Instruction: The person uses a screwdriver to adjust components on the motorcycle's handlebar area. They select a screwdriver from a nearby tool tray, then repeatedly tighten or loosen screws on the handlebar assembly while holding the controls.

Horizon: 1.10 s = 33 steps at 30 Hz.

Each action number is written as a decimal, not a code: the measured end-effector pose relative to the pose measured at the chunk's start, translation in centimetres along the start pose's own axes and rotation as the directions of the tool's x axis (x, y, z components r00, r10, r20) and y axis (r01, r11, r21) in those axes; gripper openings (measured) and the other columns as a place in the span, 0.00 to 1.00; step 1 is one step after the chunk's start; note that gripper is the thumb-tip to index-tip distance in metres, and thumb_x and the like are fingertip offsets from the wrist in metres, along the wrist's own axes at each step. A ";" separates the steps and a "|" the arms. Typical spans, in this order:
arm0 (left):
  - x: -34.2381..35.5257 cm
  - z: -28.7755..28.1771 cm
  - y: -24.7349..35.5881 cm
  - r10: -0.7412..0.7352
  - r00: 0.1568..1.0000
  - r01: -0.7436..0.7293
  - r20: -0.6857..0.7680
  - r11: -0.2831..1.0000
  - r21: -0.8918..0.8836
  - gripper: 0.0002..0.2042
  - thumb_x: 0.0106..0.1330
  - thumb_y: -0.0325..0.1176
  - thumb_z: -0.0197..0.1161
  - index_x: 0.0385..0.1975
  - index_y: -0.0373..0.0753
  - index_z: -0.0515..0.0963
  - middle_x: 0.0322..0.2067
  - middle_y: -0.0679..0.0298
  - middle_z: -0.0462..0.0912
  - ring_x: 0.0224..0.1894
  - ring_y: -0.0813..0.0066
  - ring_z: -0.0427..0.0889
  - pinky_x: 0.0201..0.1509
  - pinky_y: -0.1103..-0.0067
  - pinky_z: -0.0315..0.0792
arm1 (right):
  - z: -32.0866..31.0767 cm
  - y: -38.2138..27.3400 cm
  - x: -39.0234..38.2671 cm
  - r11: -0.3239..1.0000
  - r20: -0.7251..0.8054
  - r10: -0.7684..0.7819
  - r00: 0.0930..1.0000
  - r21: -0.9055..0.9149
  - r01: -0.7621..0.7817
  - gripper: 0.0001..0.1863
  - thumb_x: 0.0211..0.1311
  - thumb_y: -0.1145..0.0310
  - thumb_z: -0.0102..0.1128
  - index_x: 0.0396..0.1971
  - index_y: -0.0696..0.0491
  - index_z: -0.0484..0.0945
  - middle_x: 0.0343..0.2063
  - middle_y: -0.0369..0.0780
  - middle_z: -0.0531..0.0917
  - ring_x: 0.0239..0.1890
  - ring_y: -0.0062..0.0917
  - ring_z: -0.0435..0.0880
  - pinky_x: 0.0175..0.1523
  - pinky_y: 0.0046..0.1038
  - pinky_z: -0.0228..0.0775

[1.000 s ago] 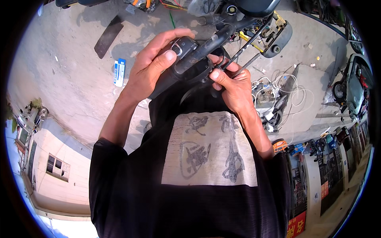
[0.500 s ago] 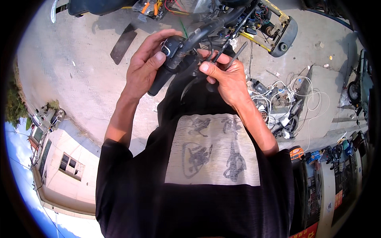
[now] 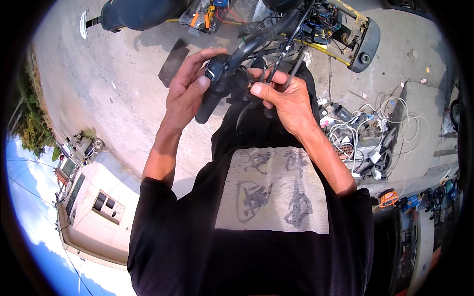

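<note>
My left hand point(image 3: 185, 93) is wrapped around the black switch housing point(image 3: 216, 69) on a handlebar point(image 3: 247, 45), thumb beside its switch. Below the housing sticks out the black handlebar grip point(image 3: 209, 107). Close by on the right, my right hand point(image 3: 289, 98) is closed, with thumb and forefinger pinched beside the lever bracket point(image 3: 240, 81). A thin metal rod point(image 3: 297, 64), shaped like a screwdriver, lies through its fingers. A black cable point(image 3: 282, 55) runs down to those fingertips; whether they grip it is hidden. A dark curved lever point(image 3: 242, 118) hangs underneath.
A dark seat point(image 3: 143, 15) and a yellow frame with exposed wiring point(image 3: 318, 27) stand at the far side. Tangled white cables and scrap parts point(image 3: 365, 133) lie on the right. A flat dark panel point(image 3: 174, 61) rests on the concrete beyond my left hand.
The whole view has shifted, so the scene sits further right and lower. Both hands keep their places on the handlebar, with the lever bracket turned slightly into clearer sight.
</note>
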State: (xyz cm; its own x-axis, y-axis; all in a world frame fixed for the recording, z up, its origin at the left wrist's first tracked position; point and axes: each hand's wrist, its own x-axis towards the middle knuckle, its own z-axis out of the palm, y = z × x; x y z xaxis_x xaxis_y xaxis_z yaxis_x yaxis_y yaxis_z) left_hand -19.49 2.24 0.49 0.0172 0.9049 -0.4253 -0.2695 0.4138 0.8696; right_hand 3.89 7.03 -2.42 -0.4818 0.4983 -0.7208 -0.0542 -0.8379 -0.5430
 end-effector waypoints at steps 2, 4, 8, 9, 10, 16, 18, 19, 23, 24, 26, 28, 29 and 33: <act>0.1 -0.1 -0.2 0.001 1.000 0.000 0.010 1.000 -0.010 0.26 0.77 0.33 0.56 0.70 0.28 0.62 0.68 0.49 0.70 0.69 0.62 0.73 0.74 0.68 0.66 | -0.2 0.1 0.1 1.000 0.020 -0.009 1.000 0.018 0.009 0.19 0.61 0.66 0.76 0.51 0.55 0.87 0.28 0.30 0.85 0.23 0.10 0.70 0.26 0.16 0.60; 0.1 0.4 0.1 -0.030 1.000 0.030 -0.006 0.998 -0.055 0.25 0.77 0.33 0.56 0.70 0.28 0.63 0.68 0.48 0.70 0.69 0.62 0.72 0.75 0.67 0.66 | -0.5 0.2 0.3 0.999 0.043 -0.017 0.999 0.032 0.016 0.18 0.61 0.66 0.76 0.51 0.55 0.87 0.28 0.30 0.85 0.24 0.10 0.70 0.27 0.16 0.60; 0.1 0.4 0.1 -0.029 0.999 0.029 -0.019 1.000 0.002 0.25 0.75 0.32 0.54 0.69 0.29 0.63 0.68 0.46 0.70 0.70 0.60 0.72 0.76 0.66 0.64 | -1.3 0.8 0.9 0.998 0.103 -0.042 0.994 0.049 0.037 0.18 0.61 0.68 0.75 0.50 0.55 0.87 0.29 0.30 0.87 0.24 0.10 0.69 0.27 0.16 0.60; 0.2 0.8 0.1 -0.035 0.999 0.035 -0.036 0.999 -0.006 0.25 0.75 0.32 0.54 0.69 0.29 0.63 0.68 0.45 0.70 0.70 0.60 0.72 0.76 0.66 0.64 | -1.5 1.1 1.1 0.997 0.119 -0.052 0.992 0.054 0.046 0.18 0.61 0.68 0.75 0.50 0.55 0.87 0.29 0.30 0.87 0.24 0.10 0.69 0.27 0.16 0.60; 0.3 1.1 0.4 -0.048 0.998 0.048 -0.049 0.999 -0.004 0.26 0.74 0.33 0.54 0.69 0.29 0.63 0.68 0.45 0.70 0.70 0.59 0.72 0.76 0.65 0.64 | -1.5 1.2 1.3 0.997 0.135 -0.064 0.989 0.062 0.057 0.18 0.61 0.68 0.75 0.50 0.55 0.87 0.29 0.30 0.87 0.23 0.10 0.69 0.28 0.16 0.60; 0.3 1.0 0.7 -0.103 0.991 0.105 -0.091 0.994 0.026 0.29 0.72 0.37 0.53 0.69 0.28 0.62 0.67 0.43 0.69 0.68 0.55 0.74 0.75 0.64 0.67 | -1.9 2.0 2.6 0.988 0.218 -0.093 0.971 0.139 0.064 0.18 0.59 0.69 0.75 0.50 0.56 0.87 0.30 0.31 0.88 0.24 0.10 0.71 0.30 0.16 0.62; 0.1 1.2 0.7 -0.111 0.986 0.112 -0.126 0.994 0.001 0.28 0.72 0.36 0.52 0.69 0.27 0.61 0.67 0.43 0.69 0.67 0.55 0.75 0.74 0.64 0.68 | -2.1 2.3 2.8 0.981 0.218 -0.126 0.968 0.174 0.088 0.18 0.59 0.69 0.75 0.49 0.57 0.87 0.30 0.31 0.88 0.25 0.10 0.73 0.32 0.17 0.64; 0.2 1.5 0.8 -0.114 0.984 0.114 -0.139 0.993 -0.012 0.28 0.72 0.35 0.51 0.69 0.27 0.61 0.67 0.42 0.69 0.67 0.55 0.76 0.73 0.64 0.69 | -2.1 2.3 3.0 0.978 0.226 -0.126 0.966 0.192 0.083 0.18 0.59 0.69 0.75 0.49 0.57 0.87 0.30 0.31 0.87 0.26 0.11 0.73 0.32 0.17 0.64; 0.1 1.9 0.7 -0.110 0.983 0.108 -0.146 0.994 -0.018 0.27 0.71 0.33 0.49 0.69 0.27 0.62 0.66 0.44 0.71 0.66 0.58 0.76 0.72 0.65 0.70 | -2.7 3.2 3.6 0.970 0.281 -0.138 0.950 0.231 0.072 0.19 0.59 0.70 0.75 0.50 0.58 0.87 0.30 0.31 0.85 0.27 0.12 0.72 0.33 0.18 0.63; 0.0 2.0 0.7 -0.093 0.987 0.094 -0.132 0.996 -0.002 0.27 0.71 0.33 0.49 0.69 0.27 0.62 0.66 0.44 0.71 0.66 0.58 0.76 0.72 0.66 0.70 | -2.9 3.5 3.6 0.970 0.290 -0.133 0.948 0.234 0.064 0.19 0.59 0.71 0.75 0.51 0.58 0.87 0.30 0.31 0.85 0.27 0.13 0.72 0.33 0.18 0.62; 0.2 1.8 0.4 -0.050 0.993 0.053 -0.105 0.998 0.023 0.27 0.71 0.33 0.50 0.68 0.28 0.63 0.65 0.44 0.73 0.66 0.60 0.76 0.72 0.67 0.69 | -3.2 3.7 3.9 0.973 0.308 -0.123 0.943 0.227 0.052 0.20 0.59 0.72 0.74 0.52 0.59 0.86 0.30 0.31 0.84 0.27 0.13 0.71 0.33 0.19 0.62; 0.2 1.9 0.0 -0.021 0.994 0.020 -0.103 1.000 -0.010 0.26 0.71 0.32 0.50 0.68 0.28 0.65 0.64 0.46 0.74 0.65 0.62 0.76 0.73 0.69 0.68 | -3.1 3.7 3.7 0.960 0.290 -0.125 0.949 0.276 0.042 0.20 0.59 0.73 0.74 0.53 0.60 0.86 0.31 0.31 0.83 0.28 0.14 0.71 0.33 0.19 0.61; 0.2 1.9 -0.2 -0.007 0.994 0.004 -0.105 1.000 -0.026 0.26 0.70 0.32 0.50 0.68 0.29 0.65 0.64 0.46 0.75 0.65 0.63 0.76 0.73 0.69 0.68 | -3.1 3.7 3.6 0.953 0.282 -0.123 0.951 0.300 0.035 0.20 0.59 0.74 0.74 0.53 0.61 0.86 0.31 0.32 0.83 0.28 0.14 0.71 0.33 0.19 0.61; 0.1 1.4 -0.7 0.022 0.997 -0.022 -0.071 1.000 0.002 0.24 0.71 0.26 0.46 0.67 0.30 0.67 0.64 0.51 0.76 0.65 0.69 0.76 0.73 0.73 0.65 | -3.4 3.3 3.8 0.938 0.301 -0.147 0.942 0.344 0.037 0.20 0.60 0.76 0.73 0.52 0.63 0.85 0.31 0.33 0.82 0.28 0.15 0.71 0.34 0.19 0.63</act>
State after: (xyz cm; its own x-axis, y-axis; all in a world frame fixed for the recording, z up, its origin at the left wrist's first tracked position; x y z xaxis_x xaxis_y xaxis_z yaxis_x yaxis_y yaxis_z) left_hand -17.98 2.20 0.20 -0.0570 0.9046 -0.4224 -0.2681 0.3937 0.8793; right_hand 4.88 6.89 -8.39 -0.7091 0.5259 -0.4696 -0.3694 -0.8444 -0.3879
